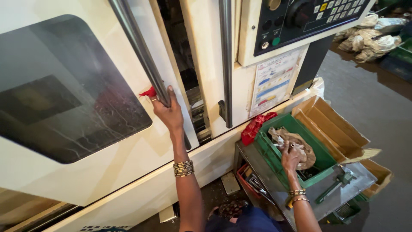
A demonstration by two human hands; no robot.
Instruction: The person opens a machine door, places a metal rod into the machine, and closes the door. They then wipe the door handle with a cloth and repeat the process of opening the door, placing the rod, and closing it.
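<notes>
the left hand (167, 112) is clenched around a long steel door handle (143, 56) on a cream machine enclosure, fingers wrapped over the bar low on its length, with a scrap of red cloth (149, 92) pinched between the palm and the metal. the right hand (291, 158) reaches down into a green plastic crate (274, 148), its fingertips grasping a small grey cylindrical part (293, 145) just above a crumpled brown rag (300, 144). both wrists carry stacks of bangles. the sliding door (86, 141) with its dark window stands partly open, a narrow dark gap (182, 64) showing beside it, so the door looks only part way along its travel and the part is not yet lifted clear of the crate. the crate sits on a grey metal trolley (257, 165), with a flattened cardboard box (332, 129) beside it and a green clamp tool (337, 182) lying on the trolley top. a control panel (300, 17) with buttons sits above. the machine interior is too dark to read, the crate's contents are mostly hidden under the rag, and the person's body is cut off at the bottom edge.
</notes>
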